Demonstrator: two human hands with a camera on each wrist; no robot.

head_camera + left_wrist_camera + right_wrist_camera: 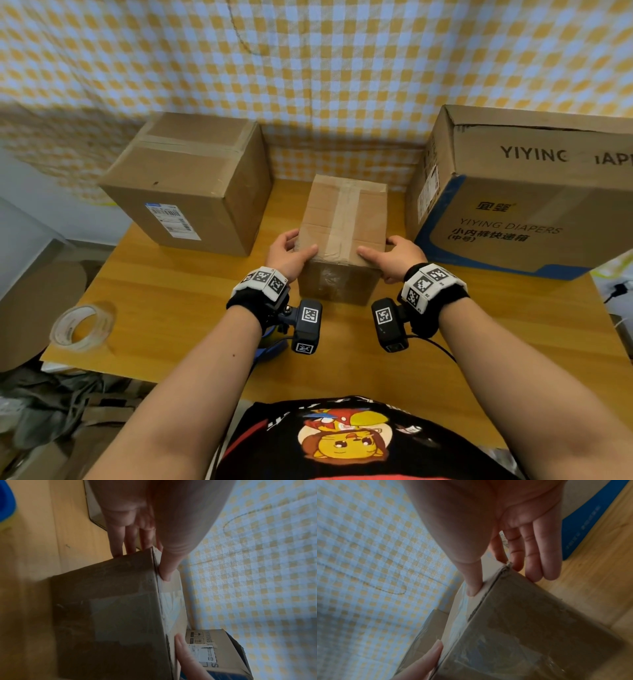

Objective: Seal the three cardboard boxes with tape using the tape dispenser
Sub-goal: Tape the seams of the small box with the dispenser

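A small cardboard box [342,233] stands at the middle of the wooden table [178,308], with a tape strip [344,212] running along its top. My left hand [291,251] holds its near left corner, thumb on top and fingers [120,543] down the side. At the near right corner my right hand [394,257] holds it the same way, fingers [536,555] flat against the right face. A taped brown box [191,181] sits at the back left. The large printed diaper box [524,192] sits at the right. A blue and yellow object [274,346] lies mostly hidden under my left wrist.
A roll of clear tape [82,327] lies near the table's front left corner. A yellow and white checked cloth [342,85] hangs behind the boxes. Cardboard and clutter [51,394] lie on the floor to the left of the table.
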